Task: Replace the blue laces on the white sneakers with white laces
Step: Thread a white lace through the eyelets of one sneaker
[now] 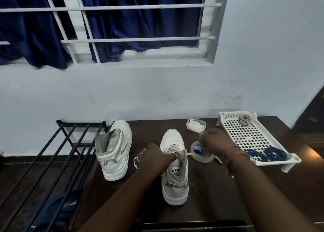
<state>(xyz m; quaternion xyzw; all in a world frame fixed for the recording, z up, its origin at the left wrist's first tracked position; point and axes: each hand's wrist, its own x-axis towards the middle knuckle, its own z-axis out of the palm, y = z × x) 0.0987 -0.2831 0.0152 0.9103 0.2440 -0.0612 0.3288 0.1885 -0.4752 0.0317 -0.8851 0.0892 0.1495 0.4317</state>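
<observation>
Step in hand: lacing the near sneaker [175, 163] with the white lace [177, 148]; judging by the few crossings over its toe end, it is only partly threaded.
Near sneaker: stands on the dark table [210, 188], heel toward the person, toe toward the wall, so its long axis runs straight away from the viewer.
Left hand [154, 157]: its fingers are curled round the sneaker's tongue and collar at the left eyelet row, steadying it; a loose loop of lace [135, 161] hangs just beside this hand.
Right hand [216, 139]: raised to the right of the shoe, above a tape roll [203, 153]; it is blurred, and the fingers look pinched together, most likely on the free lace end, though I cannot tell for certain.
Key relation: a lace strand [190, 154] runs out rightward from the eyelets toward the right hand, across the shoe's long axis; the right hand is the nearer one to pull it taut, with the left bracing.
Second sneaker [114, 149]: stands to the left, leaning on its side near a black rack [61, 154], with no lace visible in it.
Blue laces [264, 154]: coiled in two bundles at the near end of the white perforated tray [250, 135], well apart from both shoes.
Spare lace bundle [244, 120]: pale, at the tray's far end.
Remaining, as a judgement: finish this shoe, then lace the other.
</observation>
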